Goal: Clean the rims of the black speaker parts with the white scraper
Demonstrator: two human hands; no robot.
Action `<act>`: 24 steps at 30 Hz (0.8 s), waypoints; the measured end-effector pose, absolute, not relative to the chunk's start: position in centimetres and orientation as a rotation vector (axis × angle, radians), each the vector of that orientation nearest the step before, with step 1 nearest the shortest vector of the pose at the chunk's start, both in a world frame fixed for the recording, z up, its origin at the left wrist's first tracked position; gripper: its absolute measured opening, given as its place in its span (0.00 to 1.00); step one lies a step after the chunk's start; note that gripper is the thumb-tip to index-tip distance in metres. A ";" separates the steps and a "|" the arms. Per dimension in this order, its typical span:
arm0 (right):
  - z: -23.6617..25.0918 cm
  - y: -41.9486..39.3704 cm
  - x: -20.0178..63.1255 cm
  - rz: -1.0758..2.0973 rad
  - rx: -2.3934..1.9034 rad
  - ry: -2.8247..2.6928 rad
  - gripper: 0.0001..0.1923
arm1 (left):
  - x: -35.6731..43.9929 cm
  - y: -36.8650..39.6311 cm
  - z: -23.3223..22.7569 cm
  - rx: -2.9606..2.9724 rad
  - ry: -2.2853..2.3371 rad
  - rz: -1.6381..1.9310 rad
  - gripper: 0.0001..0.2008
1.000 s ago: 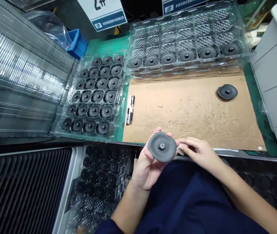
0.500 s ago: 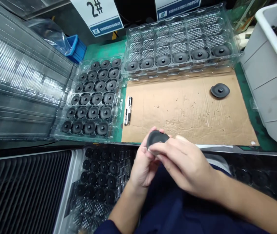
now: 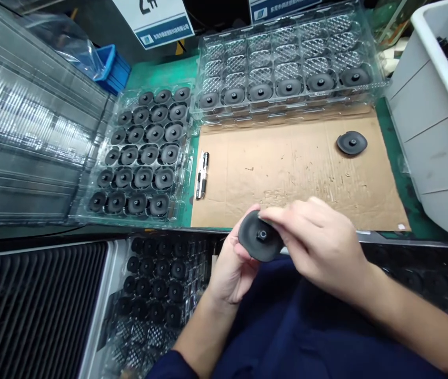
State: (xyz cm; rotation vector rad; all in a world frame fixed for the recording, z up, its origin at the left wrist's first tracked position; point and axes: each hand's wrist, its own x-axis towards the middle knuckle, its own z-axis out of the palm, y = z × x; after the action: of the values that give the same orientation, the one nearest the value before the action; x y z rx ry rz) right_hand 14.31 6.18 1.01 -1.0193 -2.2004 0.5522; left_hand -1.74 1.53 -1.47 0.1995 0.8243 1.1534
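A black round rubber disc (image 3: 256,243) with a small metal nut at its centre is held over my lap, at the near edge of the cardboard sheet (image 3: 298,173). My left hand (image 3: 231,266) cups the disc from below and the left. My right hand (image 3: 318,245) grips its upper right rim, fingers over the top edge. A second black disc (image 3: 351,142) lies alone on the cardboard at the far right.
A clear tray (image 3: 186,173) of smaller black discs sits left of the cardboard, and a large clear tray (image 3: 287,42) with one row of discs lies behind it. A pen (image 3: 201,175) rests at the cardboard's left edge. A white bin (image 3: 437,116) stands right.
My right hand came across onto the disc and covered it half a second ago; now its fingers have shifted to the rim, so the disc's face and nut show again.
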 end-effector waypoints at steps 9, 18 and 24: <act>0.8 8.1 12.6 0.682 -0.817 -2.309 0.14 | -1.9 0.9 -2.0 0.159 0.820 1.082 0.19; -5.2 11.1 15.8 0.878 -1.282 -2.133 0.12 | -2.7 1.6 -1.8 0.174 0.651 1.065 0.30; -11.8 9.4 16.6 0.837 -1.351 -2.123 0.15 | -2.8 1.9 -2.0 0.151 0.619 1.070 0.30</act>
State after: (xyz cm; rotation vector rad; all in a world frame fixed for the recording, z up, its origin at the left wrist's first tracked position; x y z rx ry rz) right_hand 16.57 9.44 -11.82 -1.3510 -2.1228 0.8373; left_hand -2.80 1.85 -2.04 0.1512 0.6186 1.0696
